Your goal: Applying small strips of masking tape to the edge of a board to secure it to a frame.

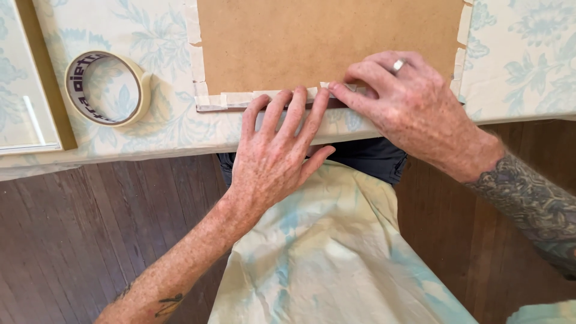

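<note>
The far part of the brown board [330, 42] is cut off by the top edge. Part of its near edge is hidden under the left hand [279, 150] and right hand [402, 102]. The framed panel [27, 90] is cut off at left.

Both hands crowd the near edge of the brown board [324, 42]. At nine o'clock the tape roll [108, 88] and a framed pane [30, 90] block; three o'clock cloth [522, 60] lies open.
</note>
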